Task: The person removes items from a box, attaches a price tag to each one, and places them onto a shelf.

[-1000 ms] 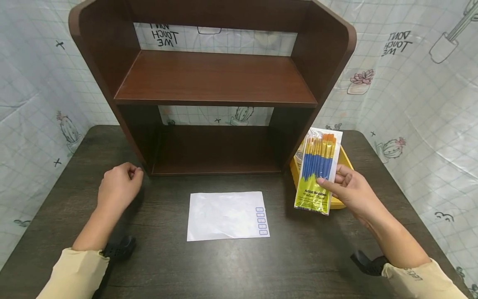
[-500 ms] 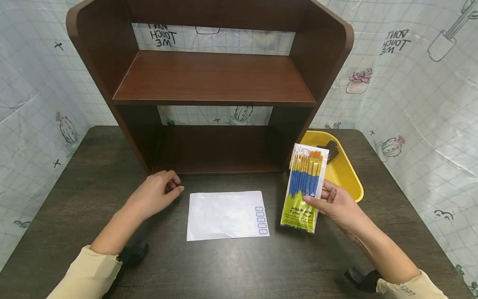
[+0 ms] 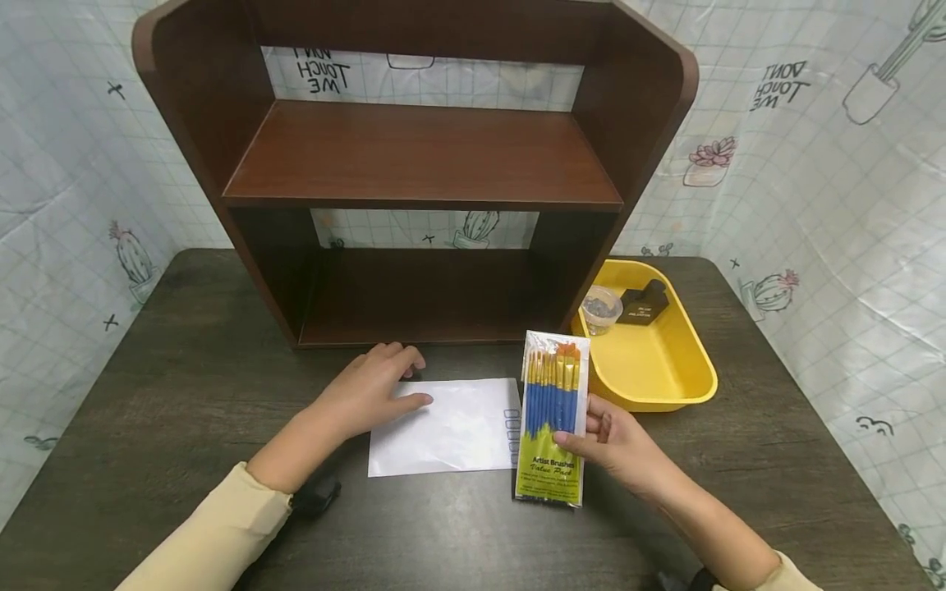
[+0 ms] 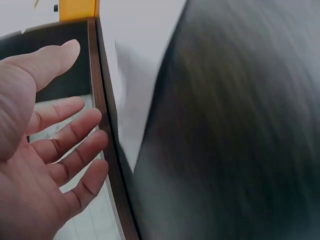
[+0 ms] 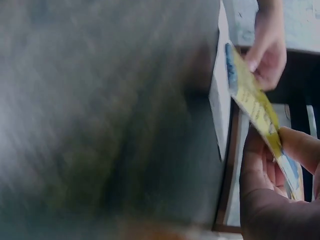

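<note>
My right hand (image 3: pixel 624 447) pinches the right edge of a pack of artist brushes (image 3: pixel 550 419), thumb on its front and fingers behind. The pack has blue handles, orange tips and a yellow-green label, and it covers the right edge of a white sheet of paper (image 3: pixel 443 427). In the right wrist view the pack (image 5: pixel 255 107) shows edge-on between thumb and fingers. My left hand (image 3: pixel 373 390) hovers at the sheet's left side, fingers spread and holding nothing. The left wrist view shows that palm (image 4: pixel 45 145) bare, with the fingers apart.
Behind the sheet stands a dark brown shelf (image 3: pixel 424 156) with two levels. To its right a yellow tray (image 3: pixel 687 361) holds a small clear cup (image 3: pixel 601 308) and a black tag-like piece (image 3: pixel 643 304). The dark wooden table (image 3: pixel 148 394) spreads around them.
My right hand has carried the brush pack left and nearer, away from the tray and onto the sheet's right side. My left hand has moved right toward the sheet, its fingers opening out.
</note>
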{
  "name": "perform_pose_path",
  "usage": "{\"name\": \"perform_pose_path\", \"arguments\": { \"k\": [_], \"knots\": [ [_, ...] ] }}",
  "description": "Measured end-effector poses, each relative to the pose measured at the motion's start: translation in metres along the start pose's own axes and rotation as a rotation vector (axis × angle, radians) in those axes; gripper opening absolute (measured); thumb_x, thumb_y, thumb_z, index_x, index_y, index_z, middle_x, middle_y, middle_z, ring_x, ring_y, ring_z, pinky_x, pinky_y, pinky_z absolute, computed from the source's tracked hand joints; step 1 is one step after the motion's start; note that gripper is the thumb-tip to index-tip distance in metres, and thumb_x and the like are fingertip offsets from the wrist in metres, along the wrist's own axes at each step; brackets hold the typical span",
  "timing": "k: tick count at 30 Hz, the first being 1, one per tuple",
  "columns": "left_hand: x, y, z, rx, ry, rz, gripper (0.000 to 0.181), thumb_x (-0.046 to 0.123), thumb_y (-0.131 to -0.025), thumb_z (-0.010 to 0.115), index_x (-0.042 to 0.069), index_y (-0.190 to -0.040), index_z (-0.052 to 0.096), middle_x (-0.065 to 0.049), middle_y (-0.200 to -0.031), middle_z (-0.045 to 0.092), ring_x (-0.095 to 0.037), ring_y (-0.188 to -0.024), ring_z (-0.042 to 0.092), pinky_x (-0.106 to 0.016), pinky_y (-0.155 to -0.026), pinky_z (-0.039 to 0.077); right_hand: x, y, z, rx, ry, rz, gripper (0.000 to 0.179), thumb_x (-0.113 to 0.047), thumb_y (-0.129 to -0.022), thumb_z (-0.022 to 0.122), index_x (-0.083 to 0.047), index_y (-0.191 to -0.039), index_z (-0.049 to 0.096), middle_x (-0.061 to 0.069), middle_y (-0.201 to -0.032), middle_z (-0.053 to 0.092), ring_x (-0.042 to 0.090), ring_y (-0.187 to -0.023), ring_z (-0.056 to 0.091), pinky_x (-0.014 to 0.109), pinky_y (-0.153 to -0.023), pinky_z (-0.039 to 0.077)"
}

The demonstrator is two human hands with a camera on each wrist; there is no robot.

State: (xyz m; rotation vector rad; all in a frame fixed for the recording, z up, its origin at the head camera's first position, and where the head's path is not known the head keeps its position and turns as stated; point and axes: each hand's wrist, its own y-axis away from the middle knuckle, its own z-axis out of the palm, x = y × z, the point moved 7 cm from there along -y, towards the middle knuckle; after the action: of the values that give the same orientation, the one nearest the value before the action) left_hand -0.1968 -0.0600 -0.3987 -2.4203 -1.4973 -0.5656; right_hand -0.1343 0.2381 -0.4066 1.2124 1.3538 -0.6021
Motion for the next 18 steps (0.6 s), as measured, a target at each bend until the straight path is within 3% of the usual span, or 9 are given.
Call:
{"name": "perform_pose_path", "arguments": {
  "k": [5, 9, 18],
  "knots": [
    [0.013, -0.006, 0.013, -0.022, -0.063, 0.017, 0.057, 0.048, -0.087, 0.083, 0.015, -0.129, 0.064, -0.005, -0.118, 0.066, -0.027, -0.115, 0.060, -0.052, -0.101, 0.051, 0.002, 0.000, 0.014, -0.041, -0.001, -0.018, 0.067, -0.014, -0.098, 0.073, 0.014, -0.149, 0.039, 0.030, -0.131, 0.069, 0.015, -0.108, 0.076, 0.032, -0.092, 0.062],
    [0.019, -0.010, 0.022, -0.055, -0.090, -0.009, 0.066, 0.053, -0.084, 0.084, 0.015, -0.133, 0.062, -0.009, -0.127, 0.064, -0.031, -0.120, 0.058, -0.055, -0.103, 0.050, 0.003, -0.001, 0.023, -0.054, -0.005, -0.034, 0.065, -0.011, -0.098, 0.073, 0.015, -0.147, 0.040, 0.031, -0.127, 0.071, 0.011, -0.103, 0.077, 0.029, -0.089, 0.062],
    [0.020, -0.013, 0.027, -0.061, -0.098, -0.057, 0.066, 0.052, -0.080, 0.088, 0.013, -0.127, 0.064, -0.008, -0.118, 0.063, -0.028, -0.110, 0.054, -0.048, -0.092, 0.048, 0.002, -0.003, 0.039, -0.090, -0.049, -0.079, 0.062, -0.009, -0.097, 0.073, 0.015, -0.145, 0.042, 0.035, -0.127, 0.069, 0.014, -0.104, 0.077, 0.034, -0.089, 0.063]
  ]
}}
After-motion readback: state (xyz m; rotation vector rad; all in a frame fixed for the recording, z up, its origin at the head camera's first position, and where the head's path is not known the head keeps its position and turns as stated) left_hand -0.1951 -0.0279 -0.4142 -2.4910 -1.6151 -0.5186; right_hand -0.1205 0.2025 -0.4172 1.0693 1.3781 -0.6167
